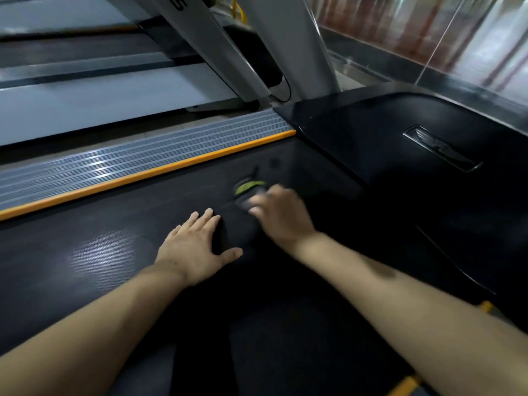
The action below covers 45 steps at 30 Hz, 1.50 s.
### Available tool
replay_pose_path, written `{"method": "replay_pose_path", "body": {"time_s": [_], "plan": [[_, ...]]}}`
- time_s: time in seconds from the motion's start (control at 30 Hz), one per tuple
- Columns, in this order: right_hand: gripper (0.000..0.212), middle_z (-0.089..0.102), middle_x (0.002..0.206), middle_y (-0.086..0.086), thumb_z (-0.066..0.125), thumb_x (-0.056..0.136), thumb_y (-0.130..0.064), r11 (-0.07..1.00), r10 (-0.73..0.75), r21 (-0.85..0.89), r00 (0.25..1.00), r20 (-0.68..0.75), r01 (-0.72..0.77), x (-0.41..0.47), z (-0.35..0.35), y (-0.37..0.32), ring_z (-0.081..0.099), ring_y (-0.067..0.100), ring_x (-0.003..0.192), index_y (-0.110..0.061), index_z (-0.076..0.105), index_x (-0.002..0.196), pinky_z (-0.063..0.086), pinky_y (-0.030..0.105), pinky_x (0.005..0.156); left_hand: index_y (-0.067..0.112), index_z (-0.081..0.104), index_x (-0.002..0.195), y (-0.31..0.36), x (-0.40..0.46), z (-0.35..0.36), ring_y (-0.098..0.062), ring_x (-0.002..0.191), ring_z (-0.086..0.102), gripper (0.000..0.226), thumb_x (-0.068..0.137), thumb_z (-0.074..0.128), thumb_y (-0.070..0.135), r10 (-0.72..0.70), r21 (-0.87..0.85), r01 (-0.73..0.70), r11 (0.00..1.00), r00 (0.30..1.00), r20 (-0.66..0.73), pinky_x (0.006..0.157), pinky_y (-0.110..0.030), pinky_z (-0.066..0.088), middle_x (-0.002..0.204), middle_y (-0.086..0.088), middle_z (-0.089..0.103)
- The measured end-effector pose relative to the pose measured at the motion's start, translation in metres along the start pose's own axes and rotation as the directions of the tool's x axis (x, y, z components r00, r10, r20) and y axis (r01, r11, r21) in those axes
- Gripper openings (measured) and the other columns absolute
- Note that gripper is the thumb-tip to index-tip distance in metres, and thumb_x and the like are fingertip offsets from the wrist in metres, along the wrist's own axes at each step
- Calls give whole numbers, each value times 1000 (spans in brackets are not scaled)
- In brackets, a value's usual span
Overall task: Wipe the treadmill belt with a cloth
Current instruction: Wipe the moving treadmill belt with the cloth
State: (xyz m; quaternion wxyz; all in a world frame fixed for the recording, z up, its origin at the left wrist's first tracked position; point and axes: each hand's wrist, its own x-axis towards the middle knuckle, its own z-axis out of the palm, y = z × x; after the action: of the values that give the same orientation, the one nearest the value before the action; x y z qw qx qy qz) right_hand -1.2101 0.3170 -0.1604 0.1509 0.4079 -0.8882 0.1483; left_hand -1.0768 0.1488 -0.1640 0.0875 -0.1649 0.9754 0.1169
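On the treadmill belt (120, 252), near the black motor cover (400, 144), the blurred right hand (281, 214) bears on a green-and-grey cloth (249, 190), fingers seemingly curled round it, likely scrubbing. The left hand (197, 247) lies flat, fingers straight, probably bracing.

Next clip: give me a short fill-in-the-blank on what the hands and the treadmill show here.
1. The left hand lies ____ on the treadmill belt, fingers spread.
2. The right hand holds a blurred cloth that is partly ____ in colour.
3. The stripe between the belt and the ribbed side rail is ____.

Missing words: flat; green; orange
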Motion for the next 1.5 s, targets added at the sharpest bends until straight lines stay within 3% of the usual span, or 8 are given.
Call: {"method": "replay_pose_path", "body": {"time_s": [0.17, 0.4, 0.67, 0.93, 1.13, 1.23, 1.37, 1.5], "plan": [[29, 59, 99, 7, 45, 95, -40, 997, -71, -40, 997, -41, 69, -2, 5, 33, 56, 33, 83, -30, 70, 104, 50, 38, 70, 29, 11, 161, 2, -3, 3, -11, 155, -2, 116, 69, 23, 98, 1, 24, 1, 1000, 999, -52, 127, -39, 10, 169, 12, -1], [37, 63, 99, 18, 65, 90, -26, 893, 423, -98, 895, -144, -438, 7, -21, 128, 60, 42, 87, -17, 60, 126, 52, 45, 73, 29, 22, 159, 11, -9, 25, -13, 156, 3, 102, 80, 12, 92, -18, 80, 39, 996, 966, -258, 125, -42, 12, 169, 10, 10], [31, 64, 103, 9, 63, 92, -28, 992, -123, 41, 992, 7, 122, -8, -3, 1, 59, 34, 91, -20, 63, 122, 51, 43, 82, 34, 36, 151, 10, -12, 32, -18, 155, 15, 88, 83, 22, 87, 6, 101, 30, 994, 940, -340, 123, -45, 20, 167, 5, 23], [23, 62, 96, 14, 62, 88, -23, 920, 328, -156, 925, -191, -359, 5, -22, 143, 57, 41, 78, -18, 69, 109, 53, 43, 70, 37, 45, 143, 13, -12, 30, -20, 154, 19, 80, 83, 28, 86, 5, 87, 30, 996, 927, -374, 121, -48, 21, 163, 3, 32], [21, 65, 93, 10, 63, 89, -30, 1000, 16, 16, 999, -29, -15, -23, -1, 1, 60, 36, 81, -23, 70, 108, 50, 39, 74, 32, 55, 136, 11, -12, 32, -22, 148, 33, 75, 83, 35, 81, 28, 114, 22, 993, 909, -415, 117, -49, 27, 154, 0, 46], [28, 62, 99, 6, 49, 94, -35, 992, -124, 23, 991, -57, 126, -24, 0, 21, 58, 33, 84, -27, 67, 114, 52, 41, 79, 31, 58, 133, 10, -14, 33, -21, 145, 37, 72, 84, 37, 80, 37, 114, 13, 993, 903, -428, 115, -50, 30, 149, 1, 50], [20, 63, 95, 13, 64, 88, -17, 972, 93, -193, 973, -209, -135, -16, -21, 122, 56, 38, 80, -18, 70, 107, 52, 44, 73, 33, 56, 134, 10, -12, 33, -19, 146, 36, 71, 84, 37, 80, 28, 95, 14, 995, 905, -424, 116, -51, 28, 150, 2, 49], [20, 61, 96, 16, 65, 88, -22, 913, 371, -104, 908, -197, -395, -15, -29, 120, 57, 42, 81, -19, 72, 107, 50, 41, 73, 33, 56, 135, 10, -10, 33, -19, 147, 34, 73, 84, 36, 80, 24, 82, 12, 997, 904, -426, 116, -48, 29, 151, 2, 48]]}}
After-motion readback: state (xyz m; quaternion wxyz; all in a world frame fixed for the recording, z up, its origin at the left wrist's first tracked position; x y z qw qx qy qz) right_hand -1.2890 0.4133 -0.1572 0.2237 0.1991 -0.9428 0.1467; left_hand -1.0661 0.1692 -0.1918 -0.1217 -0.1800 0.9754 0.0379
